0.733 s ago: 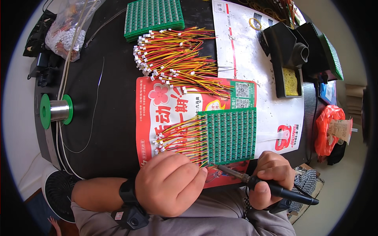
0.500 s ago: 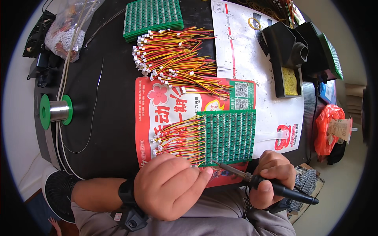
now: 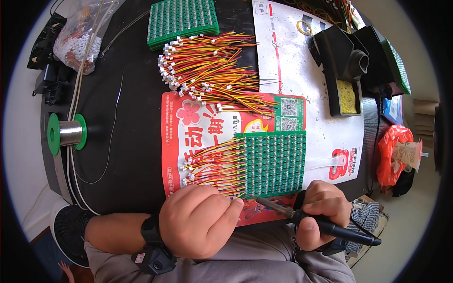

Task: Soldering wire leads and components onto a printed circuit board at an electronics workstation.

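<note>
A green circuit board panel (image 3: 276,162) lies on a red and white printed sheet (image 3: 171,137). Red and yellow wires (image 3: 219,158) with white connectors stick out in a row from its left edge. My left hand (image 3: 200,221) is closed at the panel's near left corner, thumb and forefinger pinching a wire end; the palm hides the rest of that wire. In my right hand (image 3: 325,212) is a black-handled soldering iron (image 3: 349,232), held like a pen. Its tip points left, to the panel's near left corner beside my left fingertips.
Behind lie a heap of connector wires (image 3: 203,66) and a stack of green panels (image 3: 183,21). A solder spool (image 3: 71,132) stands left, its thin strand trailing over the table. On the right are an iron stand (image 3: 332,56) with yellow sponge (image 3: 348,96) and a red bag (image 3: 389,155).
My left hand has drawn slightly left, its fingertips a little away from where they were. The iron's tip has shifted slightly left and down along the panel's near edge.
</note>
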The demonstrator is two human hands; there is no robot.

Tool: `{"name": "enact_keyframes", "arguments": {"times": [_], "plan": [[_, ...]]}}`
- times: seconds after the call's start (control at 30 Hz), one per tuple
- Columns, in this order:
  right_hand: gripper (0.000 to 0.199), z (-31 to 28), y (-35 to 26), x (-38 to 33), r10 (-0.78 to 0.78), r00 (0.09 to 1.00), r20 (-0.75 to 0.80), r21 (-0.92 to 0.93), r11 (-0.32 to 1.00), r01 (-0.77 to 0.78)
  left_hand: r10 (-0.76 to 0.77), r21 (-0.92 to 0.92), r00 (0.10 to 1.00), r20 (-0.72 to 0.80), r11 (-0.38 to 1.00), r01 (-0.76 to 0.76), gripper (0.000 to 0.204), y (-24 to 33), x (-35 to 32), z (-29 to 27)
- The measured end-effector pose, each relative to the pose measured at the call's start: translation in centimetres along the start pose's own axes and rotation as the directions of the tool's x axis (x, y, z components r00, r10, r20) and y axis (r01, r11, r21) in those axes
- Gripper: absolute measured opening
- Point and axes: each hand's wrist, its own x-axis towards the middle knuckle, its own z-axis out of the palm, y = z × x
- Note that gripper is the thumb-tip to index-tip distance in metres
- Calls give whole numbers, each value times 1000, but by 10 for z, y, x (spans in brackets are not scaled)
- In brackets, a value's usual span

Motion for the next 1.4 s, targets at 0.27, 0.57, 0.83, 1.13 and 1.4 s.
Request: {"name": "enact_keyframes", "arguments": {"times": [0.27,0.57,0.83,1.13,1.4], "plan": [[23,-1,1,4,-24,998,58,-20,999,26,-16,7,1000,0,1000,16,32,0,-1,2],[23,1,-1,5,-17,998,67,-17,1000,18,-19,11,1000,-1,1000,19,32,1,-2,3],[23,0,3,-2,-9,1000,-9,27,1000,9,-25,12,1000,15,1000,25,30,0,-1,3],[23,0,1,4,-20,1000,24,-7,1000,20,-17,12,1000,7,1000,17,31,-2,-1,3],[23,1,0,5,-9,998,59,-7,1000,9,-30,8,1000,-4,1000,30,30,-1,-1,4]]}}
